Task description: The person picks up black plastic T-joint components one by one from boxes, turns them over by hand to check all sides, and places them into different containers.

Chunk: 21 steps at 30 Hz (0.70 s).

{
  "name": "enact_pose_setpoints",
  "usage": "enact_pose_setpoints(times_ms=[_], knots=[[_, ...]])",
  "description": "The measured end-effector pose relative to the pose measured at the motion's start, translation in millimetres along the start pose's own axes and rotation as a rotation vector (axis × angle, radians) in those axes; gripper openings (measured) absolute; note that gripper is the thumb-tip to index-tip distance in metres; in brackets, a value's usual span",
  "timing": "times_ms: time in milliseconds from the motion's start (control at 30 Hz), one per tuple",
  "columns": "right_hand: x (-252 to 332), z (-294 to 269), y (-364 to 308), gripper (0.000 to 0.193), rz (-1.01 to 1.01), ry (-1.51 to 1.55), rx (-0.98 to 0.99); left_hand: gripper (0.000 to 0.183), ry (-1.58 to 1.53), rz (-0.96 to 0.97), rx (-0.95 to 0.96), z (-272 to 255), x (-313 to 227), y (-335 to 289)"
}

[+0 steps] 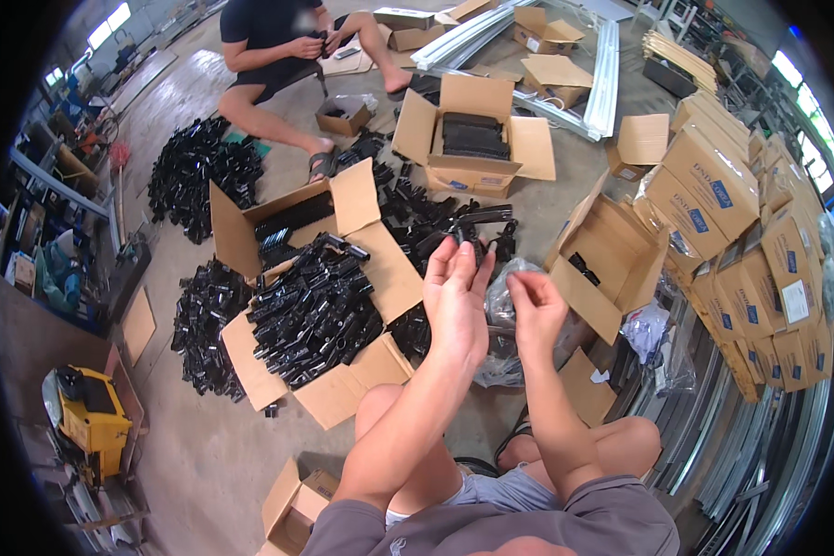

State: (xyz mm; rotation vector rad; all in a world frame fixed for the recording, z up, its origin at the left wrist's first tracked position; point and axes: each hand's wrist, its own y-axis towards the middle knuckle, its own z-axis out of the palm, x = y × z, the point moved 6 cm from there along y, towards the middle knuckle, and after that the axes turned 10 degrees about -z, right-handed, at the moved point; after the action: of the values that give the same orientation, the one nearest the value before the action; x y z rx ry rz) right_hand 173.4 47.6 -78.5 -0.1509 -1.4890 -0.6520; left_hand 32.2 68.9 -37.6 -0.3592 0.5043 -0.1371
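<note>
My left hand (456,310) is raised in front of me, its fingers closed around a black plastic fitting (473,221) with a short tubular end. Just to its right, my right hand (539,310) has thumb and fingertips pinched together; whatever it may hold is too small to make out. Below and between the hands lies a clear plastic bag (500,304). Left of my hands, an open carton (394,278) is heaped with black fittings (310,310). More loose black fittings (417,208) lie on the floor beyond my left hand.
Another open carton (477,174) holds stacked black parts. At right stands an open box (635,255) with a few black pieces inside, beside stacked closed cartons (704,195) and long metal profiles (732,445). Across from me, a seated person (269,46) handles a dark piece.
</note>
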Motion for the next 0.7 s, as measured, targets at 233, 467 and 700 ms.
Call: enact_pose_setpoints(times_ms=[233,467,700], knots=[[64.6,45.7,28.2,0.015,-0.146,0.123,0.073,0.024,0.034,0.008,0.022,6.1,5.8,-7.1],[61.3,54.4,18.5,0.012,-0.122,0.212,0.048,0.024,0.054,0.054,0.034,3.9,4.8,-15.9],[55.1,48.6,11.3,0.012,-0.08,0.24,0.029,0.024,0.059,0.061,0.044,-1.3,8.0,-14.4]])
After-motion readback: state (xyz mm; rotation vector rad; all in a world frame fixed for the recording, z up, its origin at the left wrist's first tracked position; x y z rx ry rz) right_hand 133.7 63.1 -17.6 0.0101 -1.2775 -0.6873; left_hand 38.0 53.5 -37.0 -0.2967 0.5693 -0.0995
